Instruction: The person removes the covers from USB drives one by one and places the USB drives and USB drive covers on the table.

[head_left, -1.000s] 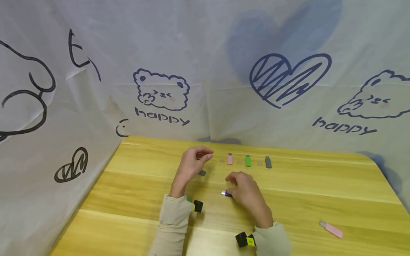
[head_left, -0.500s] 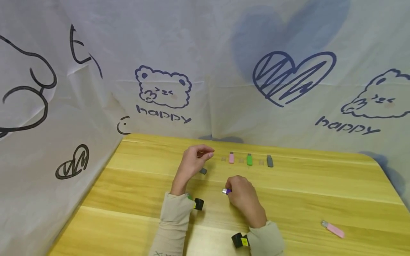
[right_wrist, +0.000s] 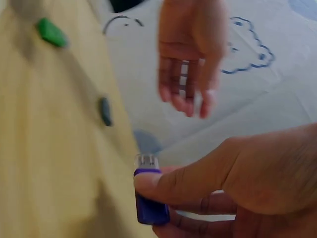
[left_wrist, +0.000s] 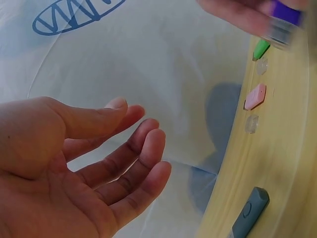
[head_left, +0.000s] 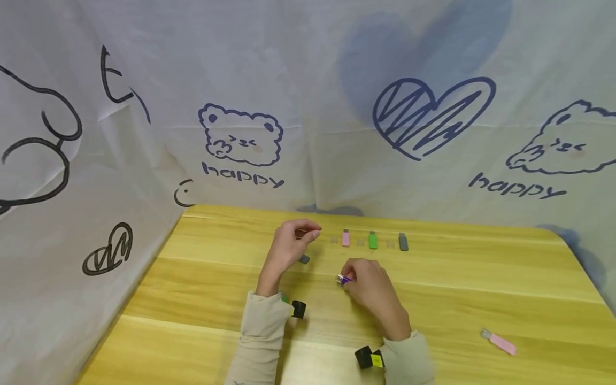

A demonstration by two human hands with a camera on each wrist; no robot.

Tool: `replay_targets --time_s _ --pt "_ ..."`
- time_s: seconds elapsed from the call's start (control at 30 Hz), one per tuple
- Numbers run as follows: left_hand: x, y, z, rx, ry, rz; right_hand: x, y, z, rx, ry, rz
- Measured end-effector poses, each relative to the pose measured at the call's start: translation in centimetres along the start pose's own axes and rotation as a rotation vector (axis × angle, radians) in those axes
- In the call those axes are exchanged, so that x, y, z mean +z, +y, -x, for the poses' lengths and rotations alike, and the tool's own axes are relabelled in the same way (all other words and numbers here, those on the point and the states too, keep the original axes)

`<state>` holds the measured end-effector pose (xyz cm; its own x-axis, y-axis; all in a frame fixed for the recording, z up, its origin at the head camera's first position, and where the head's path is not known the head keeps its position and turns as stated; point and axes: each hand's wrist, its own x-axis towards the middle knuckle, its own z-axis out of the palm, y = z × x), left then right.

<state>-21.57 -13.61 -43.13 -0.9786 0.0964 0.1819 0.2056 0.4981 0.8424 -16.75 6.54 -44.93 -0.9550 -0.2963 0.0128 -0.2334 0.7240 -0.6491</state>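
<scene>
My right hand [head_left: 377,283] pinches a purple USB stick [right_wrist: 151,206] between thumb and fingers. A clear cap [right_wrist: 146,162] covers its plug in the right wrist view, pointing away from the palm. My left hand [head_left: 289,243] hovers over the table with loosely curled fingers and holds nothing; its palm [left_wrist: 59,198] shows bare in the left wrist view. Beneath the left hand lies a grey USB stick [left_wrist: 249,213], partly hidden from the head camera. By the left cuff, a green USB stick [right_wrist: 51,32] lies on the wood, mostly covered in the head view.
Along the back, pink [head_left: 345,238], green [head_left: 372,240] and grey [head_left: 403,242] USB sticks stand in a row, each with a clear cap [head_left: 360,242] on its left. A capped pink USB stick [head_left: 498,342] lies at the front right. White printed cloth [head_left: 313,107] borders the table.
My right hand has closed its fingers on the purple USB stick and raised it from the table, tilting its plug end. The left hand stays in place.
</scene>
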Motion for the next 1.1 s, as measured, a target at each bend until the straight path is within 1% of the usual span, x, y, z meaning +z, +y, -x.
replay_targets --time_s 0.23,0.43,0.6,0.73,0.8,0.9,1.1 --pt "0.4 0.4 0.0 0.02 -0.036 0.025 -3.2 0.6 0.3 -0.039 0.06 -0.088" --pt "1.1 0.9 0.1 0.045 -0.072 0.061 -4.9 1.5 0.7 -0.047 0.146 -0.184" --pt "1.7 1.6 0.2 0.074 -0.14 0.115 -5.4 1.7 0.9 -0.028 0.197 -0.261" --pt "2.3 2.0 0.2 0.078 -0.218 0.204 -5.5 1.7 0.8 -0.026 0.211 -0.301" --pt "2.6 2.2 0.2 0.071 -0.242 0.243 -5.4 1.6 0.7 -0.03 0.224 -0.312" --pt "3.0 2.5 0.3 0.075 -0.251 0.279 -5.4 1.5 0.7 -0.039 0.26 -0.32" --pt "3.6 2.9 0.3 0.08 -0.232 0.381 -5.1 1.1 0.5 -0.059 0.318 -0.344"
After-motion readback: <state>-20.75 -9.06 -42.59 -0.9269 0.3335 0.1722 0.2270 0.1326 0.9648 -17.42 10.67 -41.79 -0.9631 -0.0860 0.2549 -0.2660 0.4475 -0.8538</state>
